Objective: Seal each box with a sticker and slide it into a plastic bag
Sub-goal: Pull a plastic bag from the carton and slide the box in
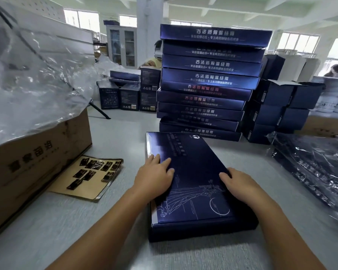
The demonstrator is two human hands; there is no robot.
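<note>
1. Box (195, 184): flat, dark blue, lid closed. It lies on the bench (121, 137) right in front of the person, long side running away from them.
2. Left hand (154, 178): fingers straight and slightly spread, palm flat on the box's left side, holding nothing.
3. Right hand (240, 185): rests on the lid at the box's right edge, fingers relaxed, pointing inward, nothing pinched.
4. Sticker sheet (90, 176): brown backing with small dark stickers, flat on the bench left of the box and apart from it. It sits against the cardboard carton (27, 168).
5. Clear plastic (37, 75) is heaped over the carton.
6. Tall stack of blue boxes (209, 82) stands just behind the box.
7. Bagged dark boxes (316, 168) lie at the right bench edge, well apart from both hands.
</note>
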